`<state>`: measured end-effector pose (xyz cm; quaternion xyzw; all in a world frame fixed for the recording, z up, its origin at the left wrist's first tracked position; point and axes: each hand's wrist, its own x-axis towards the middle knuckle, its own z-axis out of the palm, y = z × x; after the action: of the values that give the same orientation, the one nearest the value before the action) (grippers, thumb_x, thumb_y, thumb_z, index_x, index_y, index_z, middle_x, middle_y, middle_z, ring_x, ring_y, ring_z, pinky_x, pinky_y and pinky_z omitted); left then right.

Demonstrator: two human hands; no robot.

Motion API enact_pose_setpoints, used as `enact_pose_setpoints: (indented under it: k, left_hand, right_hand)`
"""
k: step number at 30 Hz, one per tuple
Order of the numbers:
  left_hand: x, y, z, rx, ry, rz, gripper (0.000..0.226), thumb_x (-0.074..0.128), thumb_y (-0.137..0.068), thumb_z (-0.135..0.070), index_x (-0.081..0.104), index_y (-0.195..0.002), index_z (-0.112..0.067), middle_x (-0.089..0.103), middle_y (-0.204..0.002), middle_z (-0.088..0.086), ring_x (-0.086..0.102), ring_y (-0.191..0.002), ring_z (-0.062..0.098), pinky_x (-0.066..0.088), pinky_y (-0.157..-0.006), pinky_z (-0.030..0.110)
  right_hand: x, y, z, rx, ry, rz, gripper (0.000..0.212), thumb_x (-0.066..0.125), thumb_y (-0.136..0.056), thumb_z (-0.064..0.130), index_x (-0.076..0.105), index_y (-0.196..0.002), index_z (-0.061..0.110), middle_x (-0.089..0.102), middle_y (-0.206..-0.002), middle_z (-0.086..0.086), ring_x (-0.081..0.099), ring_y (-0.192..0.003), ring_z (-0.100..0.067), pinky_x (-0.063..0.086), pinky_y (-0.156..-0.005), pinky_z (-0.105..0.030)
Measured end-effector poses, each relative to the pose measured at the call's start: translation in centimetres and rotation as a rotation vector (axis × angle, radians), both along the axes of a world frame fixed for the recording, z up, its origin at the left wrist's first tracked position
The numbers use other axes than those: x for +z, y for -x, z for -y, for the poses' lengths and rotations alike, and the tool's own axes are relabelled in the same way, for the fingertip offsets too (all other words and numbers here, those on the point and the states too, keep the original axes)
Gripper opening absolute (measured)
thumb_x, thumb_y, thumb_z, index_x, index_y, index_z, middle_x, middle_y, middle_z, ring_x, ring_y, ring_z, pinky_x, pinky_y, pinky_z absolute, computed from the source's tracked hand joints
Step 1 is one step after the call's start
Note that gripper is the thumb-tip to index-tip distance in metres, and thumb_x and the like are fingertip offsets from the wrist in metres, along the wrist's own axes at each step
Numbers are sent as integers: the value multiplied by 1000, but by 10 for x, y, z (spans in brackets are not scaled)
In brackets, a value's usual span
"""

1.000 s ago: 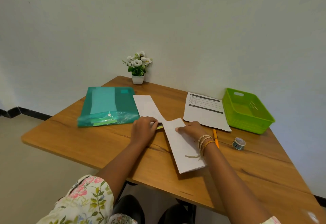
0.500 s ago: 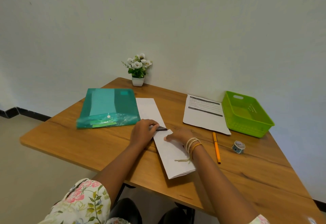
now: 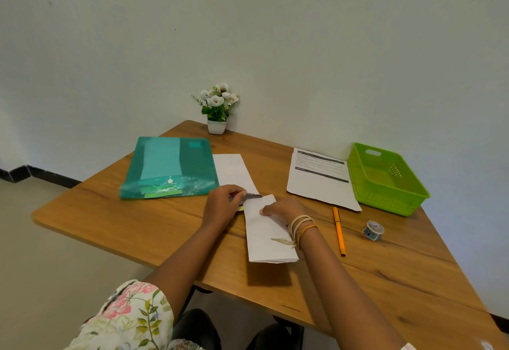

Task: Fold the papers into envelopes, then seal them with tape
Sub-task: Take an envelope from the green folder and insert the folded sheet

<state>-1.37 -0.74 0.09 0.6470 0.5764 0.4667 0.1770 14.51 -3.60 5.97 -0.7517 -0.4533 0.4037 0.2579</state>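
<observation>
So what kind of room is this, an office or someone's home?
Probably a plain desk corner in a home or small office; I cannot tell which. A wooden table stands against a bare wall, with a green document folder, a printed sheet and a small potted flower.

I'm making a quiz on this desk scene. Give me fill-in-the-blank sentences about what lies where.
1. The orange pen lies between the folded paper and the roll of ____.
2. The basket is coloured ____.
3. The right hand presses on the folded ____.
4. The flower pot stands against the ____.

Missing words: tape; green; paper; wall
</observation>
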Motion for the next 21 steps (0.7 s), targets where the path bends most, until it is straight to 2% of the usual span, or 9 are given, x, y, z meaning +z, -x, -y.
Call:
enact_pose_setpoints:
  k: [3,5,7,9,12,15,16,19,21]
  left_hand:
    - [-1,1,0,-10,-25,-21,20,68,-87,-26,75,-100,-14,74,-97,0,57,-82,2,39,-69,7]
    - [-1,2,0,-23,-35,-23,19,69,-87,-24,75,-100,-13,74,-98,1,58,-83,2,43,-73,11]
    - [0,2,-1,-43,-34,-9,18,70,-86,-22,76,-99,-12,75,-97,2,60,-83,3,45,-76,15]
    - [1,2,0,-64,-29,5,17,71,-85,-21,76,-98,-11,75,-96,3,60,-83,4,45,-76,15]
    - [1,3,1,-95,-16,3,17,71,-85,-20,76,-98,-12,75,-96,2,60,-82,3,42,-72,9]
    - [1,2,2,-92,-4,9,16,71,-85,-20,76,-98,-14,74,-95,0,57,-79,-4,39,-69,3]
    - [1,2,2,-87,2,14,15,71,-85,-20,76,-98,-15,74,-96,-1,56,-78,-5,38,-69,2]
    - [1,2,2,-76,18,29,15,70,-86,-22,76,-98,-15,74,-97,-2,55,-78,-7,37,-68,2]
    - [2,3,3,-78,28,32,16,70,-86,-21,76,-99,-14,74,-98,-2,55,-78,-5,37,-69,2]
  right_hand:
    - [1,2,0,76,56,33,61,81,-71,29,55,-119,1,60,-105,-9,52,-69,-14,38,-50,-21]
    - [0,5,1,138,81,69,64,81,-71,36,54,-120,4,56,-104,-7,52,-72,-14,39,-55,-21]
    - [-1,10,1,178,88,68,58,81,-71,37,56,-114,8,57,-106,-7,54,-84,-18,40,-65,-24]
    - [-1,14,0,204,70,58,53,80,-72,36,59,-112,8,62,-109,-9,55,-83,-17,40,-59,-24]
    - [0,15,-1,173,69,3,58,79,-73,35,57,-117,5,63,-114,-11,56,-77,-17,39,-52,-22]
    - [-4,15,-1,41,-8,-80,45,83,-69,35,60,-93,5,64,-97,-7,56,-64,-12,38,-41,-18]
    - [-5,14,0,12,-29,-130,47,84,-67,35,60,-93,5,66,-99,-8,58,-64,-13,41,-43,-19]
    - [-3,11,5,29,74,-301,68,80,-74,29,46,-127,1,62,-118,-18,64,-92,-27,54,-68,-34]
    - [1,6,9,62,162,-345,62,76,-79,13,43,-131,3,62,-115,-17,63,-93,-29,53,-64,-38]
